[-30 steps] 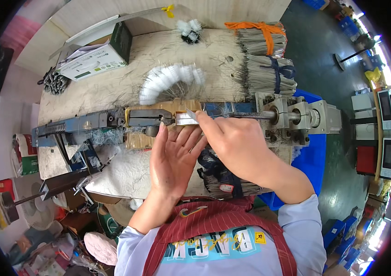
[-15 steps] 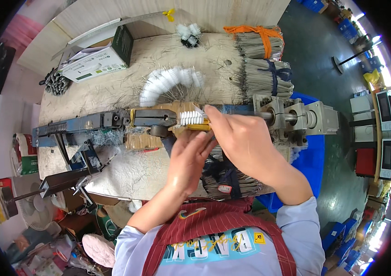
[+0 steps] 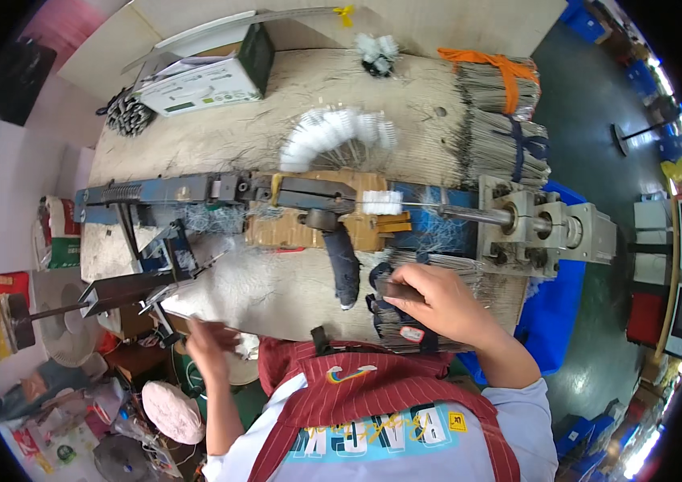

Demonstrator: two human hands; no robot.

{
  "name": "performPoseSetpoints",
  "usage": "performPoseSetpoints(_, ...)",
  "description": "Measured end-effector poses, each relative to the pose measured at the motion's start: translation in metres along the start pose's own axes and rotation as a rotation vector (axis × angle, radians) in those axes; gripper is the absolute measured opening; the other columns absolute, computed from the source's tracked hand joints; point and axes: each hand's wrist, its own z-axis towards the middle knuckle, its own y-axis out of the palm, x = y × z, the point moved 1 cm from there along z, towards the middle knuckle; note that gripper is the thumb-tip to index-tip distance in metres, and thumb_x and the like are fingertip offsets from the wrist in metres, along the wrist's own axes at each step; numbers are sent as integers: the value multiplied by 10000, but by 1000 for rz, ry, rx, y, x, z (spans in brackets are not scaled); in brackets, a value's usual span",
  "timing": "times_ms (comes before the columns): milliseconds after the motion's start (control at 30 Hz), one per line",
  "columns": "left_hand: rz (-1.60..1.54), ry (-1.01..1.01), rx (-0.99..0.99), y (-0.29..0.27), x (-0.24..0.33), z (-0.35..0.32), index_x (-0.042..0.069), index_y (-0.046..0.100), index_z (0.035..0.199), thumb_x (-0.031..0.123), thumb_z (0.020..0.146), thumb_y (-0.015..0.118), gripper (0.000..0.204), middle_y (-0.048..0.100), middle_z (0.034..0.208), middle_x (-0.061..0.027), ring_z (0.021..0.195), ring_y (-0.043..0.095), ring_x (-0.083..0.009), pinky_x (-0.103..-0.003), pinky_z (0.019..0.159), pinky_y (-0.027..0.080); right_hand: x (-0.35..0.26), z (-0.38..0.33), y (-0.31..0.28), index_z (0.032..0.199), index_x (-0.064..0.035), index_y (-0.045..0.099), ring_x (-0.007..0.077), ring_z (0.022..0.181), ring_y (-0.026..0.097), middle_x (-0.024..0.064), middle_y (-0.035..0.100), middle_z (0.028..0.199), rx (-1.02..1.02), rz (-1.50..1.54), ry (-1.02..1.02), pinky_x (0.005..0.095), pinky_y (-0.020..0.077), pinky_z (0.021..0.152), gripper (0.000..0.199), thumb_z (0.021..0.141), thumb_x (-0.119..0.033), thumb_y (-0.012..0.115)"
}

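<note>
While our right hand (image 3: pixel 439 304) pinches a dark flat piece (image 3: pixel 401 292), our left hand (image 3: pixel 209 347) hangs blurred near the desk (image 3: pixel 293 293); its grip we cannot tell.

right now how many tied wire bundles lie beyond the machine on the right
2: an orange-tied bundle at the bench's far right corner, and a dark-blue-tied bundle just nearer the machine. Any underneath would be hidden.

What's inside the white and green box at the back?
Pale papers poke out of the open top of the box. Anything deeper is hidden by the papers and the box's front wall.
</note>
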Motion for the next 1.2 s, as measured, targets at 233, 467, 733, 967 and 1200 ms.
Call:
performPoseSetpoints(233, -114, 451, 613, -103, -26, 48, -16, 483, 1048, 230, 987, 582, 272, 649, 917, -106, 715, 694, -205, -269, 523, 541, -8, 29, 31, 1105, 28, 554, 298, 884, 668, 179, 657, 941, 39, -1, 57, 380, 515, 759, 384, 889, -252, 705)
performPoseSetpoints(467, -215, 256, 275, -19, -4, -6, -17, 493, 1025, 115, 970, 583, 169, 659, 811, -125, 663, 682, -191, -276, 530, 546, -12, 36, 61, 978, 31, 481, 356, 659, 664, 193, 638, 727, 95, 288, 323, 421, 500, 601, 407, 855, -275, 719)
performPoseSetpoints(733, 556, 1429, -242, 123, 104, -74, 50, 598, 1223, 126, 740, 790, 525, 527, 1270, -173, 857, 576, -220, -322, 632, 492, -71, 19, -16, 1066, 17, 517, 375, 672, 643, 157, 613, 715, 30, 95, -1, 435, 491, 615, 317, 810, -72, 684)
performPoseSetpoints(967, 447, 1699, -209, 143, 112, -71, 17, 634, 1120, 124, 801, 746, 354, 624, 1035, -133, 791, 601, -227, -352, 652, 482, -36, 55, -51, 857, -53, 590, 223, 855, 636, 66, 604, 822, 332, -960, -260, 312, 547, 602, 134, 725, -66, 614)
performPoseSetpoints(1200, -225, 490, -257, 111, 73, -14, -19, 567, 1056, 108, 982, 547, 149, 629, 910, -86, 729, 610, -145, -270, 652, 496, -4, 81, -72, 793, -55, 572, 286, 770, 624, 96, 611, 774, 376, -772, -247, 403, 520, 638, 84, 770, -95, 642)
